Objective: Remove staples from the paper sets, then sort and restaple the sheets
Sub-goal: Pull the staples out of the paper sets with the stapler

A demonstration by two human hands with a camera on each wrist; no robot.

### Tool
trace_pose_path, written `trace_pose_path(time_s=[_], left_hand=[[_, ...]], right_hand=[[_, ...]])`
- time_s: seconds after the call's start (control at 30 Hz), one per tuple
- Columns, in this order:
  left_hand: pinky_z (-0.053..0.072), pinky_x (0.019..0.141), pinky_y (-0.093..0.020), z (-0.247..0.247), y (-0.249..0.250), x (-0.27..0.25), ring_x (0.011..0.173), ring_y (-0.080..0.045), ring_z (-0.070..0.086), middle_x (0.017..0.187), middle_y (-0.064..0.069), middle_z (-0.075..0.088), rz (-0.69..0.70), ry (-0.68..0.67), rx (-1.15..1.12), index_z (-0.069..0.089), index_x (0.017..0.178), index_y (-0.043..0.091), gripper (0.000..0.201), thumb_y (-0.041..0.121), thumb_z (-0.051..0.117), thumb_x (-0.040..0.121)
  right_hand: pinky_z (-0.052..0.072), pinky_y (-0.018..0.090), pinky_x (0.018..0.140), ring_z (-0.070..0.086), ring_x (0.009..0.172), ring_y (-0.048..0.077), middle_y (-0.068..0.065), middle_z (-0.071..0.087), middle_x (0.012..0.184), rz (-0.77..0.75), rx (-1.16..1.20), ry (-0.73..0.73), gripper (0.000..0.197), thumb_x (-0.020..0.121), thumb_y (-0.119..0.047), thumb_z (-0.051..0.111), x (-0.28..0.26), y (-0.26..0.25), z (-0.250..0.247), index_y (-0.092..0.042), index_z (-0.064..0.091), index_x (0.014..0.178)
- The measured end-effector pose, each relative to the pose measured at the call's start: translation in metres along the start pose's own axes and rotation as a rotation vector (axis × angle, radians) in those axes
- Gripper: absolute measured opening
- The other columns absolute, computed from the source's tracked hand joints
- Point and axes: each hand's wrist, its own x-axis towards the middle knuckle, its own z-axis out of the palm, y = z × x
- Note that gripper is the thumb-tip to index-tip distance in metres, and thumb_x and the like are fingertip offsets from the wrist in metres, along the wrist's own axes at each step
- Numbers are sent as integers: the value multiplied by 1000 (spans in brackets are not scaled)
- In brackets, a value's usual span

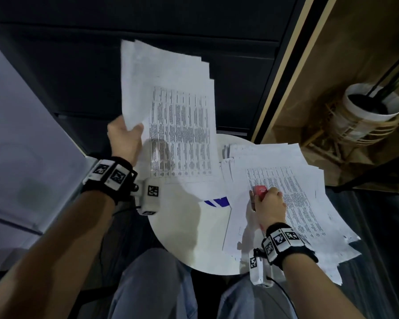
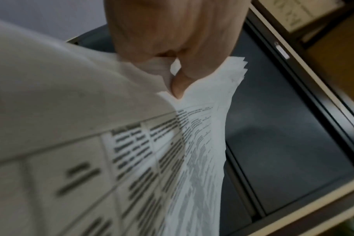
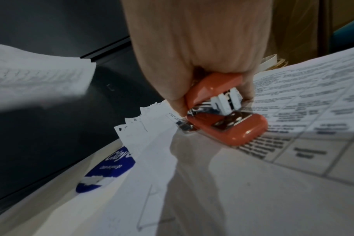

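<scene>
The left hand (image 1: pixel 124 137) pinched a fanned paper set (image 1: pixel 171 111) by its corner, lifted above the round table (image 1: pixel 189 238). On that table's loose sheets (image 1: pixel 293 192), the right hand (image 1: pixel 271 206) gripped the red stapler (image 1: pixel 260 191). Restapling looked underway, sorting unfinished.

We see a small round white surface (image 1: pixel 189 238) bearing a blue label (image 3: pixel 111 166) with white lettering, partly covered. Behind it stands a dark cabinet (image 1: pixel 194 31) with flat drawer fronts, edged on the right by a pale strip (image 1: pixel 286 70), and to the left is a pale grey panel (image 1: pixel 21 134). At the far right we make out a white pot (image 1: pixel 376 109) of dark soil in a thin-ringed stand on a brown floor (image 1: pixel 355 42), and below us, blue-grey trousers (image 1: pixel 152 288).
</scene>
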Motion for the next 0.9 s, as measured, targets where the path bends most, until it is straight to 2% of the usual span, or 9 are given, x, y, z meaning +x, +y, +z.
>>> trace_pose_path(time_s=[0.07,0.2,0.27,0.33,0.43,0.5,0.53,0.7,0.9], left_hand=[[53,69,-24,-7,-3,0,85,-18,65,99,-10,67,-85,-73,-87,63,107,1,25,-5,57,84],[40,53,-26,-9,-41,-31,63,-21,56,73,-18,61,-241,-247,122,63,76,-2,7,3,68,74],[43,56,-32,-3,-70,-59,75,-27,56,85,-16,57,-376,-399,405,57,95,-2,15,2,64,82],[48,70,-40,0,-89,-87,91,-33,58,105,-19,57,-448,-604,741,48,113,-1,30,6,60,86],[44,94,-37,2,-96,-109,127,-37,45,142,-24,38,-462,-697,947,15,143,-7,82,11,67,83],[35,106,-41,3,-89,-109,140,-36,25,153,-21,17,-349,-659,1040,-5,148,-1,110,17,76,76],[32,108,-45,6,-85,-105,141,-36,20,153,-19,14,-248,-635,1123,-3,148,2,113,22,80,73],[34,106,-46,34,-83,-70,134,-28,32,146,-10,32,274,-778,1095,23,146,11,90,37,74,77],[35,105,-45,64,-88,-57,126,-25,42,137,-6,42,282,-850,1222,33,140,13,84,44,74,74]], right_hand=[[38,54,104,51,115,39,24,50,124,-8,14,-2,41,96,-24,53,0,1,-1,5,43,122],[42,54,99,54,109,41,25,51,120,-9,42,2,39,96,-22,54,2,2,-2,7,44,119],[41,54,100,54,108,41,26,52,119,-12,64,-11,39,95,-22,54,4,3,-3,7,45,119],[41,54,100,55,107,40,25,53,119,-17,68,-26,40,95,-22,55,5,6,-4,7,45,120],[42,52,98,56,105,39,25,56,118,-14,71,-24,40,95,-23,56,7,8,-4,7,46,119],[43,51,97,56,106,40,25,55,118,-6,73,-20,41,94,-24,57,7,8,-3,6,46,119],[44,52,96,56,106,41,25,55,118,-3,72,-14,41,94,-24,57,8,8,-1,6,46,120],[45,54,95,57,106,40,25,55,117,-19,44,15,42,94,-24,57,9,7,3,8,46,120],[45,53,96,57,105,40,24,56,118,-19,37,17,42,93,-24,58,12,10,5,6,46,120]])
